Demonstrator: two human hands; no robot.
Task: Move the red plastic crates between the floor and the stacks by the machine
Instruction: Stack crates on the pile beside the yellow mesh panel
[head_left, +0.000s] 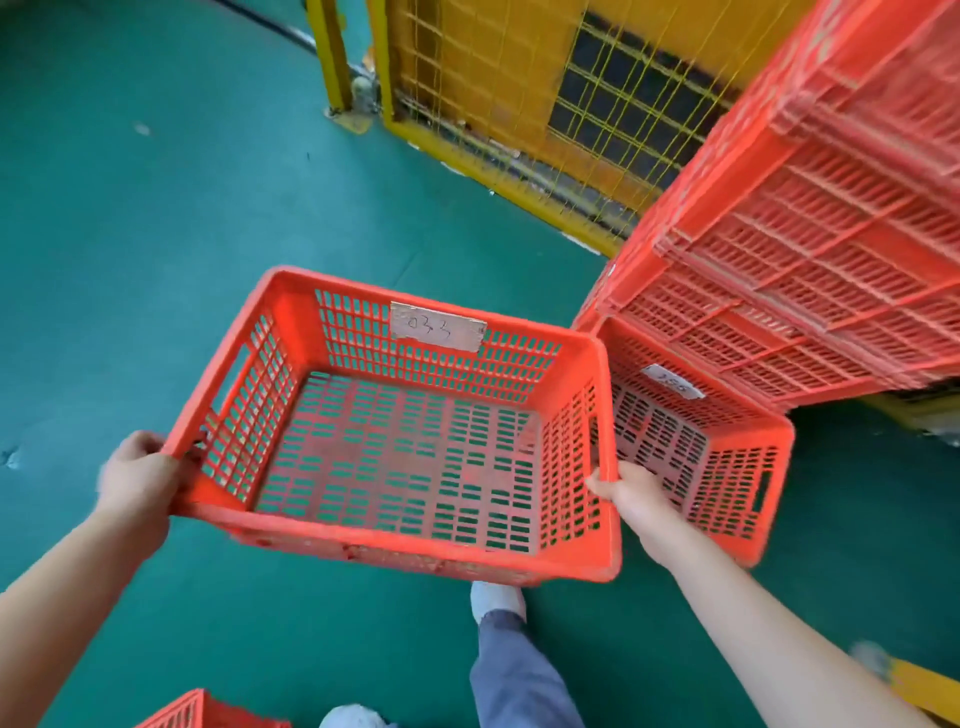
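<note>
An empty red slotted crate (400, 452) with a paper label on its far wall hangs above the green floor, held level in front of me. My left hand (137, 480) grips its left rim near the front corner. My right hand (626, 493) grips the right rim. A second red crate (727, 457) with a white label sits on the floor right beside it, on the right. Behind that one rises a tall stack of red crates (810, 249).
A yellow mesh machine guard (524, 88) runs along the back, with its post (332, 57) bolted to the floor. The corner of another red crate (208, 712) shows at the bottom left. My leg and shoes (511, 660) are below the held crate.
</note>
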